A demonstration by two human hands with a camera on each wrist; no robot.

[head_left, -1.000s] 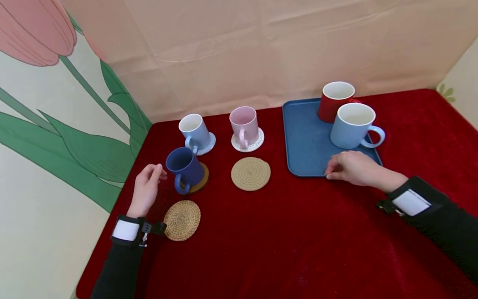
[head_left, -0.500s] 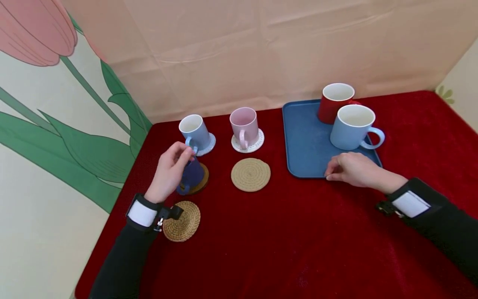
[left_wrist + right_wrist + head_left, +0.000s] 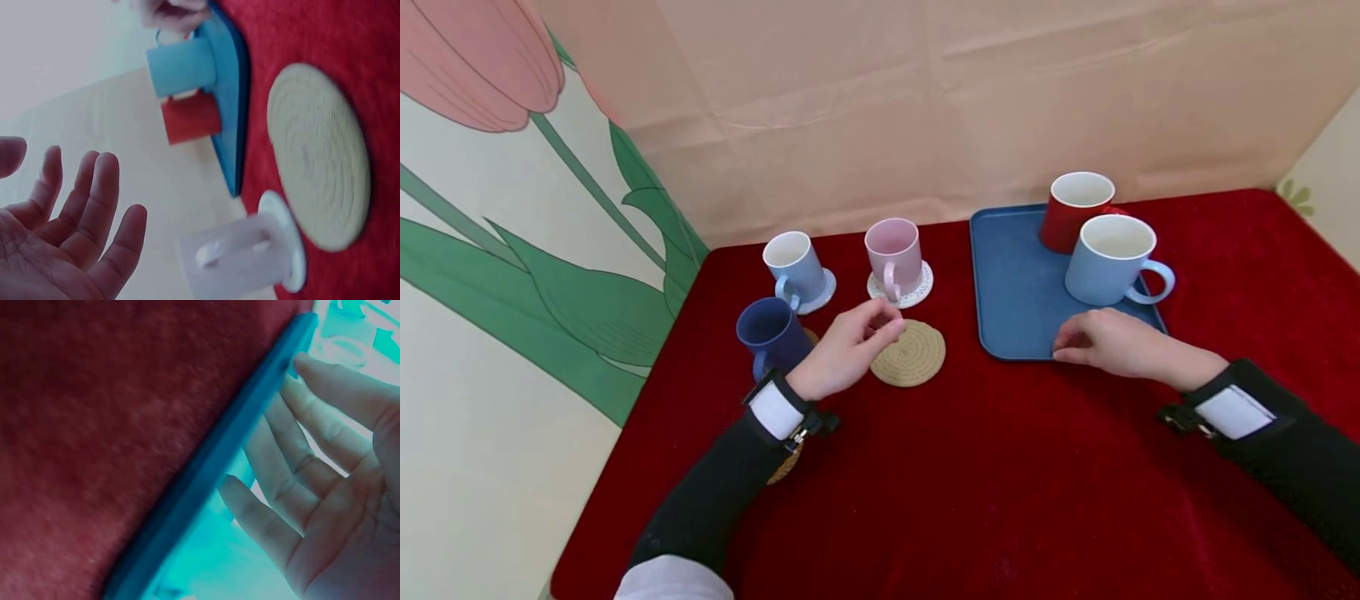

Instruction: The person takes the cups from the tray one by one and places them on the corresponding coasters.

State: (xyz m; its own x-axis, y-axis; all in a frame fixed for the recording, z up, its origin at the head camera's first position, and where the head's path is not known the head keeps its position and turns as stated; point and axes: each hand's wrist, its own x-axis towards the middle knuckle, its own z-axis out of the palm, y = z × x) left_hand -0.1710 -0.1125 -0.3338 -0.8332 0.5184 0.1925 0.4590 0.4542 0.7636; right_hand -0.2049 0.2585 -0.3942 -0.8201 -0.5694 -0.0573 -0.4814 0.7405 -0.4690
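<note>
Because the left grip [image 3: 848, 350] hangs empty by the tan coaster [image 3: 913, 362], thumb and fingers apart, and just short of the pink mug [image 3: 906, 262], the likeliest trouble is a fingertip brushing that mug's handle, which points toward the near side; such a touch could turn the mug or slide it off its white coaster [image 3: 919, 292]. A careless drop of the same grip might push the tan coaster askew, since it lies flat on the bench [image 3: 962, 467] with no mug to weight it. The right grip [image 3: 1105, 342] rests at the near rim of the tray [image 3: 1009, 292], its fingers loosely bent with gaps between them and no visible clamp, so a lean there could nudge or tip the tray. In that case the big blue mug [image 3: 1103, 271], just behind the knuckles, might knock against the red mug [image 3: 1062, 223]. Farther left, the navy mug [image 3: 777, 337] stands close to the wrist strap [image 3: 775, 410], and a backward swing could catch it and drive it toward the small blue mug [image 3: 802, 271]. The woven coaster [image 3: 787, 467], mostly hidden under the left arm, could be dragged out of place by a low sleeve [image 3: 700, 500].
</note>
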